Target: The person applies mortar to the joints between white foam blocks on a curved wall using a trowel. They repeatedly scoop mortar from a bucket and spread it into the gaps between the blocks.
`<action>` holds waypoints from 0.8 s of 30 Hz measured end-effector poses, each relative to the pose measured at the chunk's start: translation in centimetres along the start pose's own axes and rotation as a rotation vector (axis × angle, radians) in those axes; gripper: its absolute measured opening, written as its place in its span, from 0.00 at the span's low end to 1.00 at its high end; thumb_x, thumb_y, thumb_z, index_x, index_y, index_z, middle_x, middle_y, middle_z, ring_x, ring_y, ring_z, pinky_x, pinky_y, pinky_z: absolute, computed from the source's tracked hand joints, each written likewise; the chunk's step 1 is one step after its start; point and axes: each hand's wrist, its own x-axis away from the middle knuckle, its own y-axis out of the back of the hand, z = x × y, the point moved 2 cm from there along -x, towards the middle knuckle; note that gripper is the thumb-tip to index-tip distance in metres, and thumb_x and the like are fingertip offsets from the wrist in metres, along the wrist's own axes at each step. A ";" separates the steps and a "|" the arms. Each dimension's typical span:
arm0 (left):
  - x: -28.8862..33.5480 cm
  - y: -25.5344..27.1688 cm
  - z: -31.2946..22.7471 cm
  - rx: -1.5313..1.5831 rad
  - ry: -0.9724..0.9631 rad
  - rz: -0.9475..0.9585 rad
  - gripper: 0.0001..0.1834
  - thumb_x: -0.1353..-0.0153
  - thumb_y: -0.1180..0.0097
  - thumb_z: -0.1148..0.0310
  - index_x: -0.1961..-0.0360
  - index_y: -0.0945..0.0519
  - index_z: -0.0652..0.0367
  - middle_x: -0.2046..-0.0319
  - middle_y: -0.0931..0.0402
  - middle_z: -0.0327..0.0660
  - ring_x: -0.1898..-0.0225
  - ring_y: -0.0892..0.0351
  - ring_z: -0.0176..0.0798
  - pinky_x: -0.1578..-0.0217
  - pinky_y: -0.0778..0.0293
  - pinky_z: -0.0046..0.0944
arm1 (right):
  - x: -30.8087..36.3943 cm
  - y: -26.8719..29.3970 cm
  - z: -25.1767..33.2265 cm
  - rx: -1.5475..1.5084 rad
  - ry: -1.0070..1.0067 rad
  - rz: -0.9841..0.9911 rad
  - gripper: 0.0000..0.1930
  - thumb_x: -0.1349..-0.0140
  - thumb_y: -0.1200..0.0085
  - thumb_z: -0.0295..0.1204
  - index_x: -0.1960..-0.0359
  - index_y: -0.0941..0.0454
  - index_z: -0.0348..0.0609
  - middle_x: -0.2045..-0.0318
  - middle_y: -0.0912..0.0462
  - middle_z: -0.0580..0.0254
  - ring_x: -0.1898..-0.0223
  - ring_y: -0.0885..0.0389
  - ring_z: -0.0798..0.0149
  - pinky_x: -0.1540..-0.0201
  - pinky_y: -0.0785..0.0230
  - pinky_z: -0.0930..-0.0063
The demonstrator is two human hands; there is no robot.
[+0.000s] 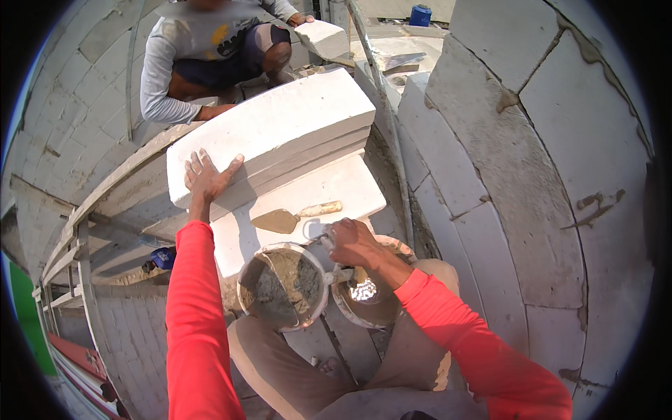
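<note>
My left hand [204,178] lies flat, fingers spread, on the top edge of a long white block [280,115] at the top of a stack. My right hand [350,243] is closed around a small whitish cup-like object [316,229], partly hidden by the fingers. A pointed trowel [278,220] with a worn handle rests on the lower white block [332,185], just left of that hand. Below it stand a bucket of grey mortar [323,308] and a second bucket [340,309] holding water. A short rod-like handle [340,276] sits at their adjoining rims.
Across the stack crouches another person [203,52], one hand on a smaller white block [322,38]. A block wall [483,189] rises on my right, beside an upright pole [392,126]. Wooden framing [84,259] runs along the left. A blue container [420,15] stands far back.
</note>
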 end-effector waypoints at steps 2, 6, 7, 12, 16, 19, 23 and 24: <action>0.0 0.0 0.0 0.000 -0.003 -0.003 0.80 0.55 0.50 0.10 0.18 0.55 0.64 0.18 0.62 0.60 0.17 0.71 0.67 0.23 0.71 0.67 | 0.0 0.0 0.0 0.003 0.002 0.000 0.17 0.50 0.37 0.34 0.60 0.18 0.37 0.62 0.15 0.42 0.53 0.18 0.40 0.47 0.25 0.51; 0.0 0.1 -0.1 -0.010 0.006 0.003 0.80 0.55 0.51 0.10 0.18 0.55 0.64 0.18 0.62 0.60 0.17 0.71 0.67 0.23 0.71 0.68 | -0.2 -0.4 -0.1 0.050 0.017 0.011 0.15 0.51 0.38 0.33 0.62 0.18 0.38 0.65 0.15 0.43 0.54 0.17 0.41 0.48 0.24 0.52; 0.0 0.1 -0.1 -0.012 0.010 0.008 0.80 0.55 0.51 0.10 0.18 0.55 0.64 0.18 0.62 0.60 0.17 0.71 0.67 0.23 0.71 0.68 | -0.2 -0.5 -0.2 0.064 0.024 0.009 0.15 0.51 0.38 0.32 0.63 0.18 0.38 0.65 0.15 0.43 0.55 0.17 0.41 0.48 0.24 0.53; 0.0 0.1 0.0 0.005 -0.009 -0.013 0.81 0.56 0.52 0.09 0.18 0.55 0.65 0.18 0.63 0.60 0.18 0.71 0.67 0.23 0.71 0.67 | -0.2 -0.7 0.0 0.021 0.023 -0.038 0.14 0.54 0.36 0.34 0.67 0.18 0.39 0.65 0.14 0.47 0.54 0.17 0.44 0.49 0.24 0.52; -0.1 -0.1 0.1 -0.011 0.001 -0.011 0.81 0.57 0.53 0.08 0.18 0.55 0.64 0.18 0.63 0.60 0.17 0.71 0.66 0.22 0.71 0.65 | 0.3 0.1 0.3 0.007 0.040 -0.076 0.14 0.55 0.36 0.32 0.67 0.18 0.39 0.66 0.15 0.44 0.56 0.16 0.42 0.49 0.24 0.51; -0.2 -0.1 0.2 -0.016 0.004 -0.015 0.80 0.56 0.53 0.09 0.18 0.55 0.63 0.18 0.63 0.59 0.17 0.70 0.66 0.22 0.70 0.65 | 0.5 0.6 0.6 -0.002 0.034 -0.057 0.13 0.56 0.37 0.31 0.67 0.18 0.40 0.67 0.15 0.43 0.55 0.16 0.41 0.49 0.23 0.51; -0.4 -0.2 0.3 -0.001 -0.018 -0.012 0.80 0.56 0.53 0.08 0.18 0.55 0.63 0.18 0.63 0.59 0.17 0.70 0.66 0.22 0.70 0.65 | 0.5 0.8 0.9 -0.016 0.023 -0.073 0.13 0.56 0.37 0.30 0.67 0.18 0.39 0.66 0.14 0.43 0.56 0.15 0.41 0.50 0.23 0.51; -0.4 -0.2 0.3 -0.001 -0.017 -0.013 0.80 0.56 0.53 0.08 0.18 0.55 0.63 0.18 0.63 0.59 0.17 0.70 0.66 0.22 0.70 0.65 | 0.4 0.8 1.0 -0.012 0.019 -0.070 0.13 0.55 0.37 0.30 0.67 0.18 0.39 0.66 0.14 0.43 0.56 0.15 0.41 0.50 0.23 0.51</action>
